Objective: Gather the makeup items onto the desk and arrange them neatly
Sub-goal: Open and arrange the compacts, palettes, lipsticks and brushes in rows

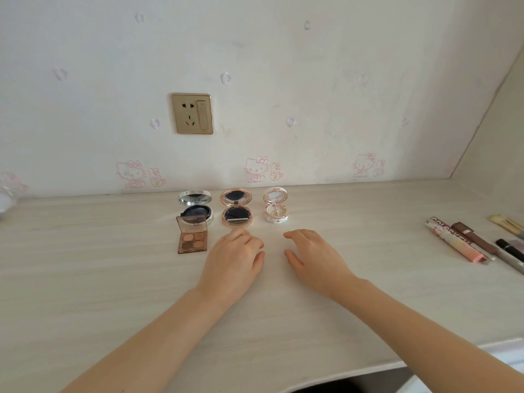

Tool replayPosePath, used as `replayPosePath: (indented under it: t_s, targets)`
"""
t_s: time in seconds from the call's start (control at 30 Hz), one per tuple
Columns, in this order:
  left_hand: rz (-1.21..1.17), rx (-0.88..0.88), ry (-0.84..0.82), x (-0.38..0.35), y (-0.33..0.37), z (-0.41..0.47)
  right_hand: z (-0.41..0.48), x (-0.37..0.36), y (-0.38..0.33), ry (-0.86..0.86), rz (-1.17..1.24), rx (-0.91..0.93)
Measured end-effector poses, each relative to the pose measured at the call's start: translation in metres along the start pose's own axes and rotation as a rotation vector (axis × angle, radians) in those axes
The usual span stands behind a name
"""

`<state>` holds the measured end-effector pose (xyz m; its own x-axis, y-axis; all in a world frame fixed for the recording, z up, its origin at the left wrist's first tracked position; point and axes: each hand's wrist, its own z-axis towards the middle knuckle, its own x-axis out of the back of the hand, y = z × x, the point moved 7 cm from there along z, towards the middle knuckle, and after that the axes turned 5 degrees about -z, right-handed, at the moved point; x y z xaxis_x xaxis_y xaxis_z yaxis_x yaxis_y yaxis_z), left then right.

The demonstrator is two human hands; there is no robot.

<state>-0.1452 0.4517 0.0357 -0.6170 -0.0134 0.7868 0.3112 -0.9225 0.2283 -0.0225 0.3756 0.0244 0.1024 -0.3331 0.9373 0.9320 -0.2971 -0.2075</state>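
**A:** Any writing you can read?

**B:** Only on the pink tube (453,242) at the right edge. Large letters run along it, possibly ending in "KEY", but they're too skewed to be sure.

**A:** Where's the makeup?

**B:** Three open compacts stand in a row at centre, by the desk's (113,265) back edge: a silver compact (195,207), a rose-gold compact (236,208) and a white compact (275,207). An open eyeshadow palette (192,236) sits just in front of the silver one. A brown tube (473,236) lies beside the pink one.

**A:** Room to move?

**B:** Bare desktop spreads left of the palette and between the hands and the tubes. The front edge shows at lower right.

**A:** And the hands?

**B:** The left hand (235,256) and right hand (312,256) are palm down, side by side below the compacts, fingers relaxed, holding nothing. The left fingertips are just beside the rose-gold compact.
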Motion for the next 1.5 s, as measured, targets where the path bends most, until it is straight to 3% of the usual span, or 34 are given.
replayPosePath:
  t_s: [0.77, 0.9, 1.13, 1.33, 1.5]
  targets:
    - [-0.349, -0.279, -0.235, -0.141, 0.261, 0.096, -0.158, 0.131, 0.241, 0.085, -0.285, -0.449]
    - [-0.420, -0.314, -0.200, -0.154, 0.295, 0.123, -0.163, 0.141, 0.284, 0.106, -0.275, -0.516]
    - [-0.413, -0.266, -0.233, -0.191, 0.338, 0.178, -0.172, 0.156, 0.359, 0.164, -0.344, -0.642]
    - [-0.460, -0.122, -0.399, -0.232, 0.362, 0.203, -0.162, 0.150, 0.410, 0.077, -0.348, -0.709]
    - [-0.343, -0.064, -0.510, -0.268, 0.378, 0.216, -0.150, 0.146, 0.427, 0.051, -0.405, -0.701]
